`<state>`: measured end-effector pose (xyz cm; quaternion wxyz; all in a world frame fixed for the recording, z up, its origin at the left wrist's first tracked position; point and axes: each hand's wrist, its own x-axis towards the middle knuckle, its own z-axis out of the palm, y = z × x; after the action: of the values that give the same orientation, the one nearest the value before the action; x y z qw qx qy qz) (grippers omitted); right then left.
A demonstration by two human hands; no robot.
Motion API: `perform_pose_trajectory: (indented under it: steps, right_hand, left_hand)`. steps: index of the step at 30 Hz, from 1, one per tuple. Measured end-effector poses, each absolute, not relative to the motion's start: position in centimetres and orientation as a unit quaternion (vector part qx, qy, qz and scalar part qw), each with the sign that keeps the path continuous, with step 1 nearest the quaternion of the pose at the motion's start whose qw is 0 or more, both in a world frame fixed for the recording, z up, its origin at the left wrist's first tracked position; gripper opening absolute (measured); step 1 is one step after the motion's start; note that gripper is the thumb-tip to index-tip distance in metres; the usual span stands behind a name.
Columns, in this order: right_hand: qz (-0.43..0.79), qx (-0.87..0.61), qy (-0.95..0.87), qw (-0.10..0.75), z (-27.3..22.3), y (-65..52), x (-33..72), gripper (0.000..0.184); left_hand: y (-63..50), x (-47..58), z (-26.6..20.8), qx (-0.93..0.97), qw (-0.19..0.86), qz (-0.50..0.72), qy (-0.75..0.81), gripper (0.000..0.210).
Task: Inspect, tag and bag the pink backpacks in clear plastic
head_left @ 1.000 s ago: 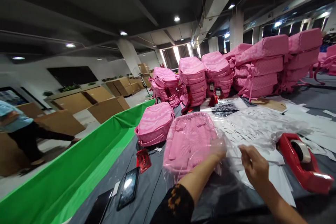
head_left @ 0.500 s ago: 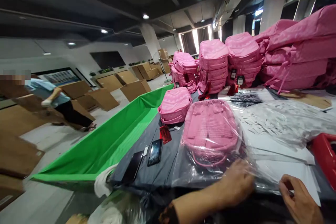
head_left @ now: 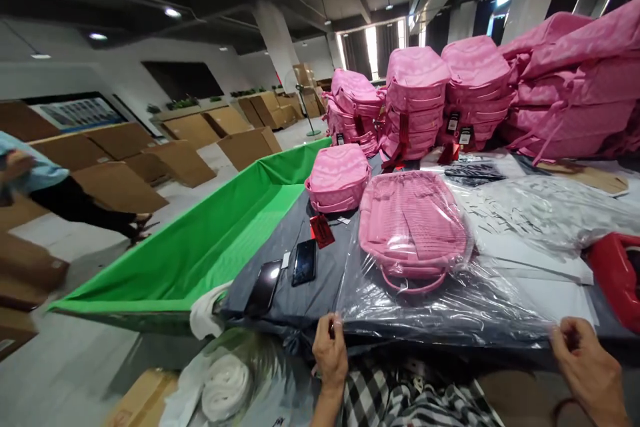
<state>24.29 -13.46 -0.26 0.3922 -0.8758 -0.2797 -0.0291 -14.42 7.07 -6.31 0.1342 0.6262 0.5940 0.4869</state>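
Note:
A pink backpack [head_left: 415, 220] lies inside a clear plastic bag [head_left: 440, 313] on the dark-covered table, its top handle toward me. With pinched fingers, my left hand [head_left: 331, 350] grips the bag's near left corner at the table edge. My right hand [head_left: 583, 360] pinches the near right corner, so the bag's mouth is stretched flat between both hands. Just beyond the bag on the left sits another pink backpack [head_left: 339, 177], with a red tag [head_left: 323, 231] in front of it.
Two phones, a black one [head_left: 305, 262] and a dark one [head_left: 264, 287], lie left of the bag. A green-lined bin [head_left: 200, 253] adjoins the table. Stacked pink backpacks [head_left: 417, 103] stand behind. A red object [head_left: 617, 280] is at right. A person [head_left: 55, 187] walks among cartons at left.
My left hand has moved left from the bag's middle to its near left corner. The plastic's near edge is now spread wide. The person at left has moved further left.

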Motion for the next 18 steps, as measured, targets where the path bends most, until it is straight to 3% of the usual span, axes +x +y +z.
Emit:
perform_pose_trajectory:
  steps: [6,11,15,18]
  right_hand:
    - [-0.036,-0.888,-0.312,0.336,-0.1,-14.6,25.1,0.031]
    - [-0.010,-0.876,-0.341,0.341,-1.1,-15.0,24.2,0.027]
    - [-0.019,-0.875,-0.324,0.360,-1.6,-15.7,23.1,0.030]
    - [-0.005,-0.870,-0.346,0.352,-1.7,-17.2,23.3,0.029]
  left_hand:
    - [5.4,-13.6,-5.2,0.553,0.145,0.538,0.619,0.038]
    - [4.2,-14.1,-5.2,0.623,0.122,0.541,0.552,0.029]
    - [3.1,-14.9,-6.8,0.454,0.295,0.574,0.614,0.054]
    - [2.2,-16.3,-8.8,0.385,0.466,0.507,0.615,0.061]
